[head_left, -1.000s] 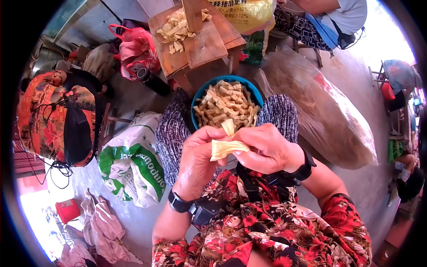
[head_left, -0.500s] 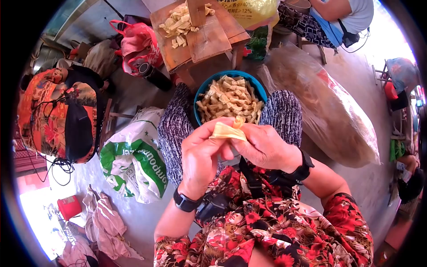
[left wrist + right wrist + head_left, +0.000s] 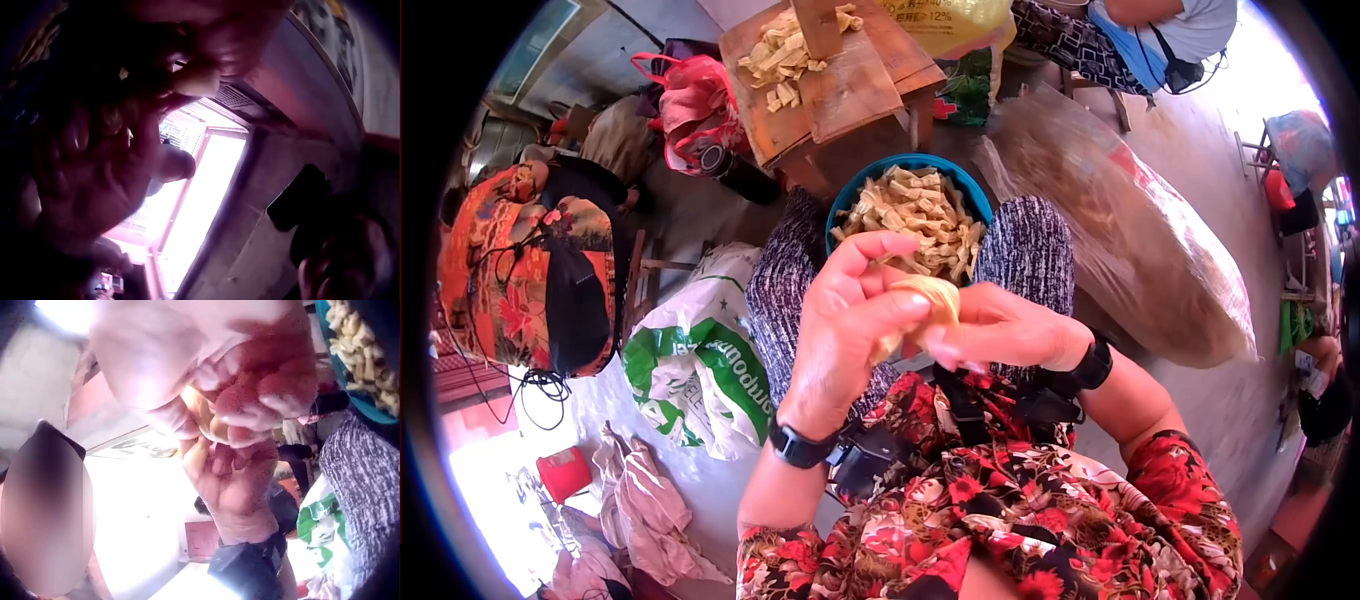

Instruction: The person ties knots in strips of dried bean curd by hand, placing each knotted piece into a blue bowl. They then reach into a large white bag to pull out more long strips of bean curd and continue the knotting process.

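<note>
Between the two hands is a soft, pale yellow strip (image 3: 937, 296), bent into a loop and resembling bean curd skin. My left hand (image 3: 845, 318) pinches it between thumb and fingers, with the index finger raised. Fingers of my right hand (image 3: 1015, 325) grip the strip's other side. In the right wrist view the strip (image 3: 203, 415) passes between the fingers of both hands. Just beyond the hands, a blue basin (image 3: 836, 215) between the knees is heaped with short knotted yellow pieces (image 3: 910, 215). The left wrist view is dark, and the strip is hard to make out there.
A wooden stool (image 3: 855, 95) behind the basin carries more loose yellow strips (image 3: 785, 50). A large clear plastic bag (image 3: 1130, 240) lies right. On the left are a white-green bag (image 3: 700, 370), a black flask (image 3: 740, 172) and a red bag (image 3: 695, 110). Another person (image 3: 1170, 30) sits at upper right.
The strip has gone from two crossed ends to a bent loop between the hands. The left hand's index finger has lifted, and the right fingers have shifted lower along the strip.
</note>
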The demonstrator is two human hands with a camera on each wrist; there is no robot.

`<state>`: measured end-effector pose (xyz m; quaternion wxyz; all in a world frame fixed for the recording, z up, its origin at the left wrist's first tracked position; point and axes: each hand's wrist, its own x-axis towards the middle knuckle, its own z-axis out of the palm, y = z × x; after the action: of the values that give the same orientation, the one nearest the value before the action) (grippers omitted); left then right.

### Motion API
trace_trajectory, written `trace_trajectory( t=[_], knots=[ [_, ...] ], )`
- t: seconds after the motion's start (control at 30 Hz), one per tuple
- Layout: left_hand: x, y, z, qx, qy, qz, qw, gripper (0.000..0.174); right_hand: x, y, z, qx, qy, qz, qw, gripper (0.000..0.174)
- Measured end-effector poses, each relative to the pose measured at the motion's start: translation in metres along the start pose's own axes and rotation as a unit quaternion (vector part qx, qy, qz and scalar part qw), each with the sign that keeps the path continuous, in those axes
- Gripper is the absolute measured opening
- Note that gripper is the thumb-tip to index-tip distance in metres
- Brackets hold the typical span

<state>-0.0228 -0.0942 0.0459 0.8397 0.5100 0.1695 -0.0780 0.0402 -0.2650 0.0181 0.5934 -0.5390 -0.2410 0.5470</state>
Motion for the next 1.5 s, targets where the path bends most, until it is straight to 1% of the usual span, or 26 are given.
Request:
trace_trajectory(
  t=[0.03,0.1,0.13,0.17,0.2,0.23,0.3,0.33,0.4,0.43,0.47,0.53,0.57,0.63,0.67,0.77,0.83,0.87,0.97,1.13,1.23,1.27,1.37,1.4,1.47,1.5],
  knots=[
    [-0.002,0.0,0.002,0.035,-0.003,0.033,0.999,0.044,-0.002,-0.007,-0.001,-0.007,-0.036,0.009,0.999,0.026],
    [-0.001,0.002,0.003,0.103,0.031,0.057,0.993,0.04,0.002,0.004,0.0,-0.005,-0.003,-0.009,1.0,0.024],
    [-0.001,0.007,-0.001,0.074,0.024,0.025,0.997,0.037,0.007,0.013,0.001,-0.097,0.051,-0.118,0.987,0.022],
    [-0.001,0.012,-0.007,0.045,0.016,-0.007,0.999,0.034,0.011,0.02,0.002,-0.186,0.105,-0.225,0.951,0.02],
    [0.001,0.012,-0.02,-0.09,-0.063,-0.047,0.993,0.032,0.006,0.01,0.0,-0.3,0.112,-0.225,0.92,0.018],
    [0.008,0.007,-0.025,-0.212,-0.121,-0.071,0.967,0.03,0.004,0.006,0.001,-0.305,0.123,-0.228,0.916,0.018],
    [0.007,-0.004,-0.008,-0.145,0.062,-0.079,0.984,0.026,0.002,0.004,0.002,-0.318,0.152,-0.233,0.906,0.018],
    [0.007,-0.009,-0.017,-0.055,0.01,-0.038,0.998,0.025,0.002,0.011,0.001,-0.265,0.149,-0.224,0.926,0.019],
    [0.005,-0.01,-0.013,0.023,0.0,0.02,1.0,0.031,0.001,0.009,0.005,-0.064,0.114,-0.183,0.974,0.021],
    [0.001,-0.005,-0.012,0.047,-0.003,0.033,0.998,0.032,0.0,0.008,0.007,0.042,0.095,-0.158,0.982,0.022],
    [-0.001,-0.005,-0.015,0.117,-0.03,0.091,0.988,0.03,-0.002,0.006,0.006,0.105,0.064,-0.13,0.984,0.026],
    [-0.001,-0.002,-0.022,0.253,-0.087,0.209,0.941,0.027,-0.003,0.003,0.004,0.211,0.019,-0.065,0.975,0.032],
    [0.001,-0.001,-0.022,0.278,-0.109,0.232,0.926,0.025,-0.003,0.003,0.003,0.256,-0.001,-0.03,0.966,0.034],
    [0.006,0.004,-0.023,0.327,-0.15,0.278,0.891,0.021,-0.002,0.004,0.006,0.277,0.023,-0.011,0.96,0.036],
    [0.007,0.009,-0.019,0.386,-0.135,0.342,0.846,0.017,-0.001,0.003,0.005,0.283,0.021,-0.005,0.959,0.036],
    [-0.003,0.005,-0.029,0.269,-0.004,0.281,0.921,0.014,-0.008,0.005,-0.004,0.248,0.015,-0.007,0.969,0.038],
    [-0.005,0.016,-0.042,0.052,0.058,0.156,0.985,0.017,-0.02,-0.004,-0.014,0.185,0.023,0.032,0.982,0.038],
    [-0.002,0.015,-0.042,0.034,0.048,0.142,0.988,0.015,-0.021,-0.003,-0.016,0.191,0.018,0.057,0.98,0.035],
    [0.007,0.01,-0.037,-0.035,0.022,0.125,0.991,0.011,-0.017,-0.01,-0.019,0.024,0.062,-0.009,0.998,0.031],
    [0.008,0.014,-0.025,-0.05,0.039,0.098,0.993,0.012,-0.007,-0.019,-0.016,-0.156,0.104,-0.086,0.979,0.032],
    [0.005,0.018,-0.022,-0.088,-0.013,0.047,0.995,0.012,-0.004,-0.023,-0.017,-0.202,0.056,-0.096,0.973,0.033],
    [0.005,0.015,-0.023,-0.094,-0.023,0.037,0.995,0.01,-0.004,-0.022,-0.016,-0.163,0.048,-0.073,0.983,0.034],
    [0.004,0.013,-0.027,-0.251,-0.108,-0.007,0.962,0.008,-0.005,-0.026,-0.015,-0.138,0.004,-0.041,0.99,0.033],
    [0.004,0.014,-0.028,-0.295,-0.117,-0.016,0.948,0.007,-0.006,-0.028,-0.015,-0.126,0.0,-0.021,0.992,0.033],
    [-0.002,0.019,-0.023,-0.296,-0.088,-0.032,0.951,0.007,-0.009,-0.029,-0.013,-0.102,-0.007,0.022,0.995,0.034],
    [-0.004,0.02,-0.023,-0.292,-0.075,-0.041,0.953,0.01,-0.011,-0.026,-0.015,-0.144,-0.012,-0.006,0.99,0.034]
  ],
)
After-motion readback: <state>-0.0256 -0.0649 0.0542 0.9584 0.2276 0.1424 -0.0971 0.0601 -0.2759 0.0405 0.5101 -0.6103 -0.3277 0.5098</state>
